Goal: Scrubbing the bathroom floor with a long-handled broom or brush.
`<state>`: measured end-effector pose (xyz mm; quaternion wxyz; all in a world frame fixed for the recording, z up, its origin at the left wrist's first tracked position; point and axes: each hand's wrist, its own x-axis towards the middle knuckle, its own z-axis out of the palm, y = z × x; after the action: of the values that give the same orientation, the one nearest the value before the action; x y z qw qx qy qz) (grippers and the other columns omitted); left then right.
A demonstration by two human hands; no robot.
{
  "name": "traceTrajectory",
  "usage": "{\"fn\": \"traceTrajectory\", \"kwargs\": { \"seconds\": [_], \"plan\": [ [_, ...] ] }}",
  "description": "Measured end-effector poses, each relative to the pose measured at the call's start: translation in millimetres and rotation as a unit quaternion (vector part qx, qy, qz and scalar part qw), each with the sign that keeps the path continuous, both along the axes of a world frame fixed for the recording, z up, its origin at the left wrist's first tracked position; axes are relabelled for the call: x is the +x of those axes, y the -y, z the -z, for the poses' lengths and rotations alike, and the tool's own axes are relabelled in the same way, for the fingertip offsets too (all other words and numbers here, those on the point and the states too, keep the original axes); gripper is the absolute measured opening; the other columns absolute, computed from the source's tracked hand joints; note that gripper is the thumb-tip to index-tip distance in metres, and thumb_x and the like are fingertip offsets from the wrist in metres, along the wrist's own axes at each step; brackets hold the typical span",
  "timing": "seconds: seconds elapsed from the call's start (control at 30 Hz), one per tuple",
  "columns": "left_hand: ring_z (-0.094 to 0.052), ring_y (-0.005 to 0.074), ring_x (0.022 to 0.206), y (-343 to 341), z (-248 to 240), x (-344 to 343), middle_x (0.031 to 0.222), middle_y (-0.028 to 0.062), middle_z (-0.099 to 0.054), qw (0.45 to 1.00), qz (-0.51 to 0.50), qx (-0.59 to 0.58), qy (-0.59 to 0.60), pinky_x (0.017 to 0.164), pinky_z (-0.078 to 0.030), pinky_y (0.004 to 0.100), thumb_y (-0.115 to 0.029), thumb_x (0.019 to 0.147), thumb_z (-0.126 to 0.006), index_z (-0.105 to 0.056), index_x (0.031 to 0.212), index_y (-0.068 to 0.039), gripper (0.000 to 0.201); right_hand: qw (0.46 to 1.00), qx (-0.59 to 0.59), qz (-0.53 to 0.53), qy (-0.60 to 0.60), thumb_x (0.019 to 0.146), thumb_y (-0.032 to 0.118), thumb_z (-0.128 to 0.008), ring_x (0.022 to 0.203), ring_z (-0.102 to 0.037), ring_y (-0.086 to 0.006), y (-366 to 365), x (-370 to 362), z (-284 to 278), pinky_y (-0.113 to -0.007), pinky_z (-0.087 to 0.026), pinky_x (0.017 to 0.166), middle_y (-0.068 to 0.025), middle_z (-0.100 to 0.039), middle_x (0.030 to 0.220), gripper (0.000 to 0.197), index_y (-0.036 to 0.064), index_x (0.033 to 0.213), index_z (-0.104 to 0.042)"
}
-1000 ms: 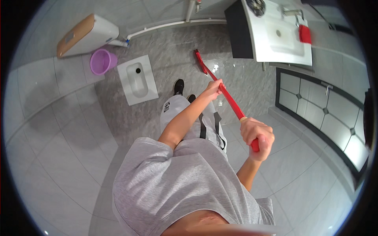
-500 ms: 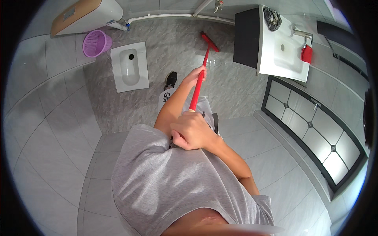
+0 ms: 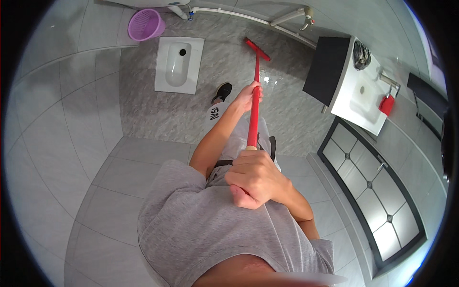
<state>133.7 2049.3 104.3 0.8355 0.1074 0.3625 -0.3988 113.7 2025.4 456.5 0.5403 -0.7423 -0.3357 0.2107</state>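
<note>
A long-handled red floor brush (image 3: 254, 117) slants away from my body, its narrow red head (image 3: 257, 49) resting on the grey tiles beyond my feet. Close to my chest, my right hand (image 3: 258, 179) is wrapped round the top end of the handle, thumb side toward me. Farther down, the fingers of my left hand (image 3: 248, 97) close round the middle of the same handle. The underside of the brush head cannot be made out. Just right of the handle, a shiny patch (image 3: 268, 79) glints on the floor.
A white squat toilet (image 3: 179, 64) is set in the floor at left, with a purple basket (image 3: 146, 25) behind it. At right stand a dark-sided sink cabinet (image 3: 326, 65) with a white basin (image 3: 364, 103) and a dark-framed glazed door (image 3: 370, 184). White pipes (image 3: 234, 16) run along the far wall.
The view has shifted, so the room's fixtures sit differently in the picture. Both hands keep their hold on the brush handle, which now points more straight ahead. The right hand appears nearer my chest.
</note>
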Motion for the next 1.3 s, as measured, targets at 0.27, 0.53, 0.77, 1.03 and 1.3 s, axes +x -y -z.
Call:
{"fn": "traceTrajectory", "kwargs": {
  "seconds": [0.27,0.53,0.77,1.03,1.3],
  "plan": [
    [-0.048,0.0072,0.053,-2,22,30,0.066,-0.0042,-0.052,0.997,-0.041,0.047,0.042,0.046,-0.037,0.0221,-0.024,0.091,-0.058,-0.049,0.08,-0.014,0.018,1.0,0.006,0.007,-0.015,0.058,0.011,-0.053,0.047,-0.038,-0.027,34,0,24,-0.039,-0.032,0.051,-0.0066,-0.036,0.051,0.013,0.0058,0.054,-0.042],
    [-0.052,0.0122,0.059,65,12,-3,0.067,-0.0032,-0.054,0.993,-0.064,0.087,0.044,0.055,-0.042,0.0284,-0.025,0.09,-0.057,-0.051,0.074,-0.015,0.019,0.996,0.075,-0.016,-0.046,0.056,0.009,-0.054,0.045,-0.039,-0.0266,133,-8,12,-0.036,-0.034,0.051,-0.0059,-0.038,0.049,0.01,0.0053,0.053,-0.045],
    [-0.055,0.0122,0.064,140,0,-51,0.07,-0.0033,-0.056,0.985,-0.127,0.108,0.034,0.057,-0.043,0.0289,-0.025,0.09,-0.057,-0.052,0.077,-0.015,0.018,0.984,0.138,-0.089,-0.07,0.056,0.01,-0.053,0.045,-0.039,-0.0269,245,-25,15,-0.037,-0.034,0.05,-0.0064,-0.038,0.049,0.012,0.0055,0.053,-0.042],
    [-0.055,0.014,0.065,231,-25,-119,0.073,-0.0014,-0.054,0.943,-0.266,0.201,-0.022,0.057,-0.043,0.0295,-0.022,0.089,-0.056,-0.051,0.083,-0.014,0.012,0.964,0.187,-0.152,-0.11,0.062,0.017,-0.051,0.045,-0.039,-0.0259,340,-49,1,-0.036,-0.031,0.049,-0.0056,-0.037,0.049,0.019,0.0071,0.053,-0.039],
    [-0.05,0.0125,0.058,251,-49,-150,0.07,-0.0017,-0.052,0.906,-0.391,0.154,-0.05,0.053,-0.042,0.0278,-0.02,0.085,-0.058,-0.049,0.082,-0.013,0.012,0.955,0.181,-0.213,-0.101,0.066,0.02,-0.051,0.043,-0.038,-0.0248,338,-90,-24,-0.037,-0.03,0.048,-0.0054,-0.036,0.049,0.022,0.0077,0.053,-0.038]
  ]
}}
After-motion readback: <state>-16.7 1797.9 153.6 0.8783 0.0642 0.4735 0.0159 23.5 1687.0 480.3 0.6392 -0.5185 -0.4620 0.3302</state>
